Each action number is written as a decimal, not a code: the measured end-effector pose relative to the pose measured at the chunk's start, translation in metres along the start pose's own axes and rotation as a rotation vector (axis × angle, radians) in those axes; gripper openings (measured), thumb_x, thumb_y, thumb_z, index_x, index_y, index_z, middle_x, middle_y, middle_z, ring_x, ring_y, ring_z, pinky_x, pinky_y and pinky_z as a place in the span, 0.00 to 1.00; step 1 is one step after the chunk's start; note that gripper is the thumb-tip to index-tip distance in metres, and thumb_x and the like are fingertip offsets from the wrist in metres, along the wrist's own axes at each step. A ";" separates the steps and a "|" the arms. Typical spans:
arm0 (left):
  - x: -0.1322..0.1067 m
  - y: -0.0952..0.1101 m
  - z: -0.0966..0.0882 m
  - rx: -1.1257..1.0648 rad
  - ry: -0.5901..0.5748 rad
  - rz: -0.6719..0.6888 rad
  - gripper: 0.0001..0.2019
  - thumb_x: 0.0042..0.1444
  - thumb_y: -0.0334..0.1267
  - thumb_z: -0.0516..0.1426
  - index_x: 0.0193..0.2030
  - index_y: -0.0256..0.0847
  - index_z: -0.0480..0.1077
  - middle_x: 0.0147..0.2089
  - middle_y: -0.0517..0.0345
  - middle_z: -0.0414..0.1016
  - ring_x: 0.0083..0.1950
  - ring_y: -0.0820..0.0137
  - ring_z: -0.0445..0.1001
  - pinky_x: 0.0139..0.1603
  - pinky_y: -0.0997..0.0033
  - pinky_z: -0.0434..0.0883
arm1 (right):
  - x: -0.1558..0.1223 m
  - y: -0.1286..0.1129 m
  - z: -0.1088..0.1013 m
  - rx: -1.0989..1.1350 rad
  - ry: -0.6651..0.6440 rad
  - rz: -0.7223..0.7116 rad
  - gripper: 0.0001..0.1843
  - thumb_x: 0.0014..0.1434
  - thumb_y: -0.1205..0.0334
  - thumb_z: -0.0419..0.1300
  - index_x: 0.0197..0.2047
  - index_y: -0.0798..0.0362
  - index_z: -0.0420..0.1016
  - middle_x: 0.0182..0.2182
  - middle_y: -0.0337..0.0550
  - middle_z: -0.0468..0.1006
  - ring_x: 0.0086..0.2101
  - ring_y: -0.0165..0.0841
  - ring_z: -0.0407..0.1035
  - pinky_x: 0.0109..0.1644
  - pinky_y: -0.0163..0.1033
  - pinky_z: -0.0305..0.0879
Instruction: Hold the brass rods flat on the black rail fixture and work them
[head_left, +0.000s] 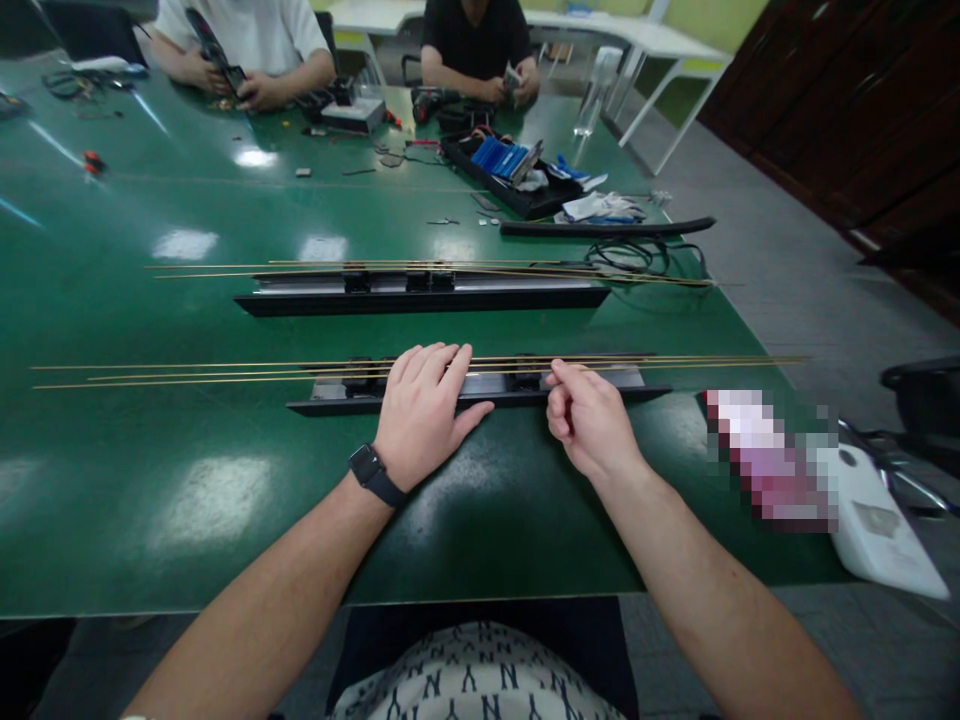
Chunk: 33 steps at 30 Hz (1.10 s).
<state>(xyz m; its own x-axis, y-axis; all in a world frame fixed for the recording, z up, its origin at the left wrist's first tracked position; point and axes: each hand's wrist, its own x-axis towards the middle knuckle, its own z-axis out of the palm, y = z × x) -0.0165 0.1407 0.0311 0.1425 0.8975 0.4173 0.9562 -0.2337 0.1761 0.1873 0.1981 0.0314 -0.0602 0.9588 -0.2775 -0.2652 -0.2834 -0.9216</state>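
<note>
Indoor scene in moderate, slightly cool light that appears to come from above. The glossy green table mirrors it as soft white glare: one broad patch at the near left, smaller ones farther back, and thin bright streaks at the far left. A soft, dark shading lies on the tabletop between the forearms. The dark wooden cabinet at upper right sits in gloom. The left hand and right hand look fairly clear; people and objects at the back are softer. Wide-angle distortion slants the outer edges. Coarse pixelation hides an item at right.
</note>
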 end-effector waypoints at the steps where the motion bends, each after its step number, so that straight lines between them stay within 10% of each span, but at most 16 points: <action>1: 0.000 0.000 0.000 -0.003 0.001 0.001 0.31 0.64 0.51 0.60 0.68 0.35 0.65 0.63 0.42 0.73 0.66 0.52 0.68 0.72 0.48 0.59 | 0.000 0.000 0.000 0.000 0.001 0.001 0.16 0.57 0.52 0.70 0.31 0.53 0.72 0.12 0.31 0.66 0.10 0.23 0.53 0.11 0.28 0.43; 33: 0.000 -0.001 0.002 -0.013 0.012 0.000 0.30 0.64 0.51 0.60 0.68 0.38 0.65 0.63 0.42 0.73 0.66 0.51 0.69 0.71 0.46 0.60 | 0.001 0.001 -0.001 -0.019 -0.015 0.006 0.16 0.57 0.51 0.70 0.31 0.54 0.72 0.12 0.31 0.66 0.09 0.23 0.53 0.11 0.28 0.44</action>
<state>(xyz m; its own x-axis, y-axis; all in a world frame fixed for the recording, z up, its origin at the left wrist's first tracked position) -0.0171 0.1413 0.0292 0.1398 0.8930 0.4278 0.9527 -0.2391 0.1877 0.1882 0.1990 0.0295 -0.0759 0.9573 -0.2789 -0.2462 -0.2890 -0.9251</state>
